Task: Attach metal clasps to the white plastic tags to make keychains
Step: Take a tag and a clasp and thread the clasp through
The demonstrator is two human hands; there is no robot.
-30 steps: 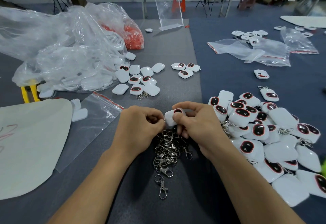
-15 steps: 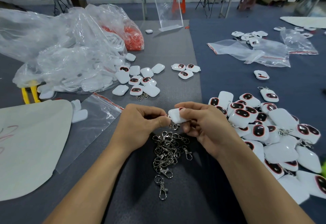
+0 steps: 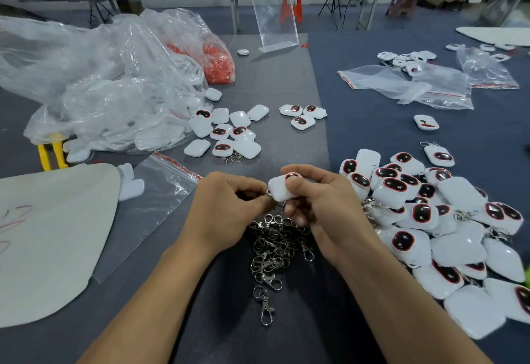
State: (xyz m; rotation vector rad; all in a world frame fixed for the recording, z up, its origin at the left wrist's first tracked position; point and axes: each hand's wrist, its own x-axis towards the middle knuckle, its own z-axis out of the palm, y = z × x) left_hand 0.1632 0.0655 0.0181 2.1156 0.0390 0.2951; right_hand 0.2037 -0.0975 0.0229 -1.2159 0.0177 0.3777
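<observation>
Tag tipped flatter vs 1 s ago; R hand grips it, L hand pinches its left corner.

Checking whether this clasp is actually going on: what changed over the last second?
The right hand turned the tag from nearly upright to lying flatter, white back up. The left hand closed in and now pinches the tag's left corner. Both hands kept their place above the pile of clasps; that pile and the heap of tags on the right did not move.
</observation>
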